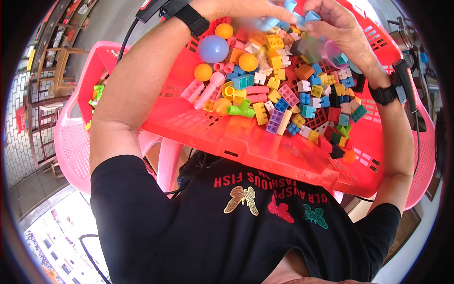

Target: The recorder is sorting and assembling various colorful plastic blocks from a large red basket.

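A red plastic basket (265, 146) sits close against my chest, filled with several small building blocks in many colours (283, 94), orange balls (203, 72) and a bigger blue ball (213, 48). Both my hands are raised over its far side. My left hand (250, 8) and my right hand (331, 21) meet at the top of the view, fingers closed on a cluster of light blue blocks (295, 16) held between them. Each wrist carries a black band with a device and cable.
A pink plastic chair (75, 132) stands to the left under the basket, with green and yellow pieces (97, 94) on its seat. Another pink chair edge (423, 161) shows at the right. Wooden furniture (52, 71) stands at the far left on a tiled floor.
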Motion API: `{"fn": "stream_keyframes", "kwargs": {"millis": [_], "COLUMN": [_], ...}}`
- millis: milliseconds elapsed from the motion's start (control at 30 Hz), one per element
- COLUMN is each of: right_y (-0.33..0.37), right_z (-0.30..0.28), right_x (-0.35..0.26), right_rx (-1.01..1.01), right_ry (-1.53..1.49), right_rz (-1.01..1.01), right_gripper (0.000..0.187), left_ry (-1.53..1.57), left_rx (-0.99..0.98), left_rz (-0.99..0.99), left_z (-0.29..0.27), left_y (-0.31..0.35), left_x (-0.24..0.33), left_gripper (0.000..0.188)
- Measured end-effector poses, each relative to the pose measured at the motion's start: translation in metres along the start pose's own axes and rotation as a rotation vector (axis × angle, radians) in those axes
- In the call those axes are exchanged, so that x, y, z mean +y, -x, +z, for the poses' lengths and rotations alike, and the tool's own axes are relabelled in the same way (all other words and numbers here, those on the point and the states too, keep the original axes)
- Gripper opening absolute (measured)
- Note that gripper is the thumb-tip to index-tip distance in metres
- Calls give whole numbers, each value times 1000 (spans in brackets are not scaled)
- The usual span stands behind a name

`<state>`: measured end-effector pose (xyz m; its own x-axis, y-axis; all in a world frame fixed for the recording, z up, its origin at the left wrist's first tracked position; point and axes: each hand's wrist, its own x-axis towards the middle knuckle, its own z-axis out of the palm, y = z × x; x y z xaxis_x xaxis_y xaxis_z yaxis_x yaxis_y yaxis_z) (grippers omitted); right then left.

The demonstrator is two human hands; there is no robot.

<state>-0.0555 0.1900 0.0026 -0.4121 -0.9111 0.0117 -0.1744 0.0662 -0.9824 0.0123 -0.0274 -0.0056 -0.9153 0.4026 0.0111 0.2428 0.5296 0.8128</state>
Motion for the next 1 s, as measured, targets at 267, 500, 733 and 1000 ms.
{"fn": "stream_keyframes", "kwargs": {"millis": [267, 500, 733, 1000], "right_y": [-1, 15, 6, -3], "right_z": [6, 24, 21, -17], "right_x": [84, 49, -2, 33], "right_rx": [1, -476, -521, -166], "right_ry": [921, 804, 521, 922], "right_rz": [-337, -94, 28, -346], "right_gripper": [66, 58, 42, 43], "left_ry": [85, 41, -111, -55], "left_rx": [359, 313, 373, 737], "left_rz": [-45, -55, 153, 25], "left_z": [-21, -22, -29, -32], "left_y": [0, 1, 0, 7], "left_x": [-11, -11, -24, -3], "left_gripper": [29, 30, 27, 28]}}
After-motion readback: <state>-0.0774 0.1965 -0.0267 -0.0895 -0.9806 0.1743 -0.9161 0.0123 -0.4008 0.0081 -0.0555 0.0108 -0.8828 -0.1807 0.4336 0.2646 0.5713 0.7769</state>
